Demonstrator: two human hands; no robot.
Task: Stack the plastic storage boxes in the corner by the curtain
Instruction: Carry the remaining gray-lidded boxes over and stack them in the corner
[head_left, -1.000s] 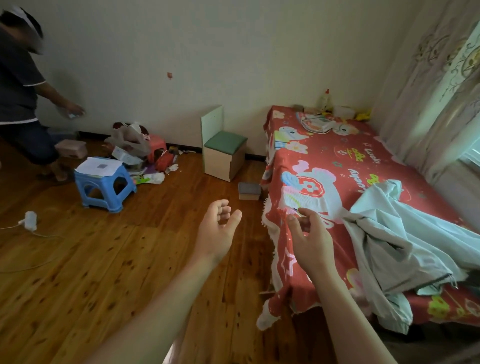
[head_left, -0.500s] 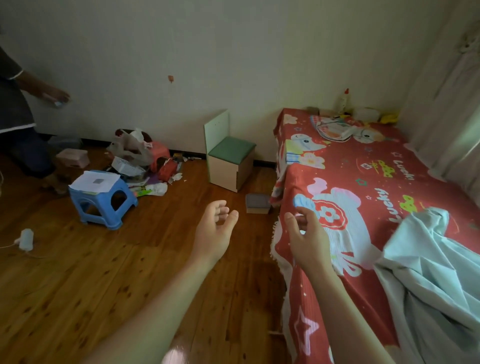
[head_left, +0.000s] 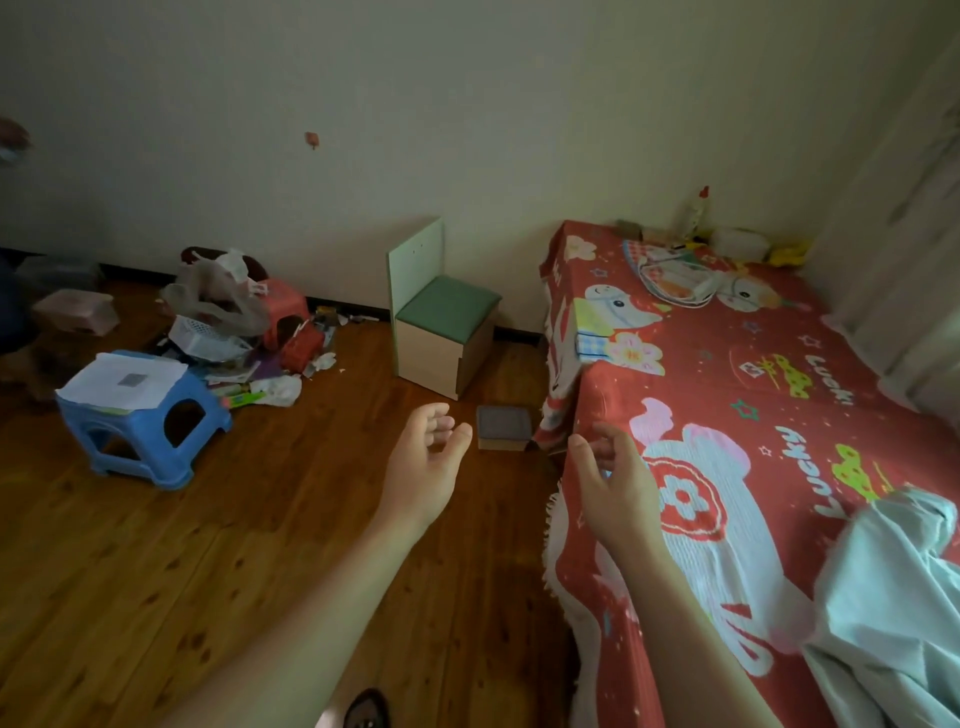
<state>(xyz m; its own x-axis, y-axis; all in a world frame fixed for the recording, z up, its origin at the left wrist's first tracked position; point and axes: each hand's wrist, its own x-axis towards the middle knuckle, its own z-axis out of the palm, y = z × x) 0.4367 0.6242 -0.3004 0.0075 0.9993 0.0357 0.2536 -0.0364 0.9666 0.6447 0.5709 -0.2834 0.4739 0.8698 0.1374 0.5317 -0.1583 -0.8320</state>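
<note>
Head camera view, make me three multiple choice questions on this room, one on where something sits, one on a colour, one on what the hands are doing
1. Where is the small grey-lidded box?
A. On the bed
B. On the floor by the bed's corner
C. On the blue stool

2. What colour is the seat of the small chair?
A. Green
B. Red
C. Yellow

3. What are the left hand and right hand doing?
A. Both grip a box
B. One holds the sheet
C. Both are held out, holding nothing

Answers:
1 B, it lies on the wood floor beside the hanging red bed cover.
2 A, the cushion is green.
3 C, the fingers are loosely curled with nothing in them.
</note>
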